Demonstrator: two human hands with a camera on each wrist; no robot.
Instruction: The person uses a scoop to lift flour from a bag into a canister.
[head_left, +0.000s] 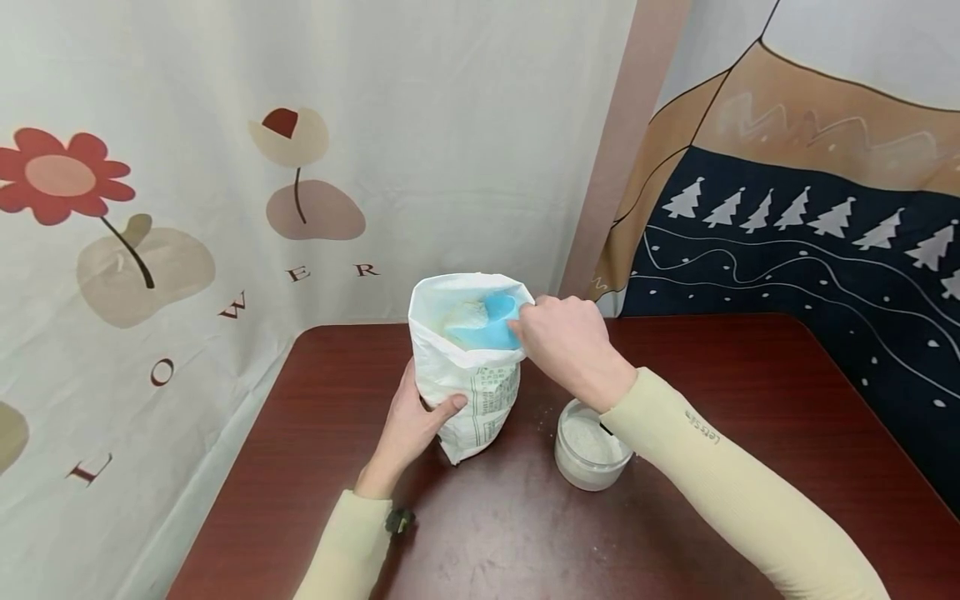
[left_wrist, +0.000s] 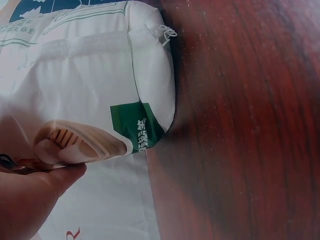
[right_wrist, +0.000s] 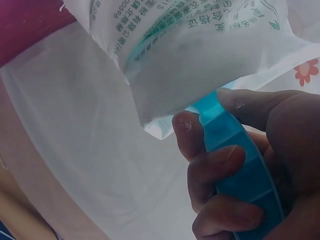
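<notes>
Fingers (right_wrist: 215, 165) of the right hand (head_left: 566, 346) are clamped on the blue plastic scoop (head_left: 491, 321); the white woven flour sack (head_left: 468, 375) is gripped by the left hand (head_left: 408, 429). The loaded scoop should be lifted level.

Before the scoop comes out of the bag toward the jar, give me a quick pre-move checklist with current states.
1. Right hand grips blue scoop handle: ok.
2. Left hand steadies white bag: ok.
3. Scoop loaded with powder: ok, a heap shows in the head view.
4. Bag mouth open, upright: ok.
5. Clear jar uncovered, beside the bag: ok.
6. Table clean: not ok, powder specks near the jar.
</notes>
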